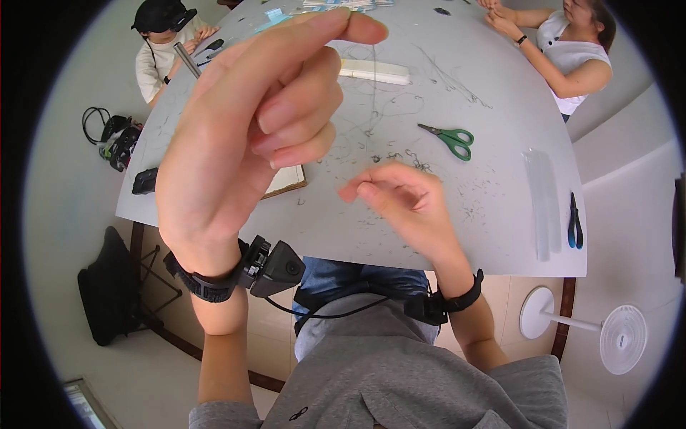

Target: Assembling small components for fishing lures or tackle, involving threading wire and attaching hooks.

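Note:
My left hand [236,129] is raised close to the camera, its lower fingers curled and its forefinger stretched out to the right. From that fingertip a thin fishing line [372,93] runs down toward my right hand [411,204], over the table. There the thumb and forefinger are pinched together; whatever lies between them is too small to make out. Small dark fish hooks [414,159] lie heaped just beyond the right hand. A silver rod [187,61] sticks out behind the left hand, and whether that hand holds it cannot be told.
Green-handled scissors [451,139] lie right of centre. A white strip-like block [375,71] is farther back, near loose lines. Clear plastic sleeves [541,204] and dark pliers [575,222] lie at the right edge. Two people [168,43] sit across the table. A white fan [623,339] stands right.

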A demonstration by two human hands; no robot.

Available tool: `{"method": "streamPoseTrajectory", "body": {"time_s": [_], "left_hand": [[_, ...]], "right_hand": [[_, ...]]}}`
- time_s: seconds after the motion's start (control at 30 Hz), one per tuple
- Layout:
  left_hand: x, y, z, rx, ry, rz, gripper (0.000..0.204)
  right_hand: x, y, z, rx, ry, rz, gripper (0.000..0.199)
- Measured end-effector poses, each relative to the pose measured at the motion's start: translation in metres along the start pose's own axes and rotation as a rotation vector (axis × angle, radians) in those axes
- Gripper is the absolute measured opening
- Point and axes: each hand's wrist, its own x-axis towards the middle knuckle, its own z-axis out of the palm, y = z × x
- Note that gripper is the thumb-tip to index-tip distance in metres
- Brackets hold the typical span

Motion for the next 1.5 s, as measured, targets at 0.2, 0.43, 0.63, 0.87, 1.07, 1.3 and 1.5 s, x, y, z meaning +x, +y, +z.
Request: {"method": "streamPoseTrajectory", "body": {"time_s": [0.2,0.43,0.63,0.87,1.07,1.3,1.5], "left_hand": [[0.002,0.000,-0.001,-0.018,-0.025,0.021,0.024],[0.004,-0.007,0.004,0.012,0.069,0.072,0.027],[0.003,-0.003,0.011,-0.040,0.131,0.118,0.034],[0.008,-0.016,0.010,0.218,0.230,0.243,0.036],[0.007,-0.028,0.009,0.364,0.266,0.317,0.036],[0.007,-0.029,0.014,0.426,0.261,0.362,0.037],[0.011,-0.030,0.020,0.465,0.256,0.390,0.038]], "right_hand": [[-0.007,-0.002,-0.007,0.059,0.121,-0.011,0.013],[-0.010,-0.003,-0.001,-0.076,0.334,-0.261,0.014],[-0.014,-0.006,0.010,-0.177,0.457,-0.296,0.018],[-0.015,-0.007,0.015,-0.075,0.481,-0.261,0.019],[-0.013,-0.006,0.018,-0.114,0.515,-0.258,0.019],[-0.013,-0.008,0.020,-0.137,0.520,-0.189,0.018],[-0.011,-0.002,0.023,-0.268,0.489,-0.252,0.017]]}}
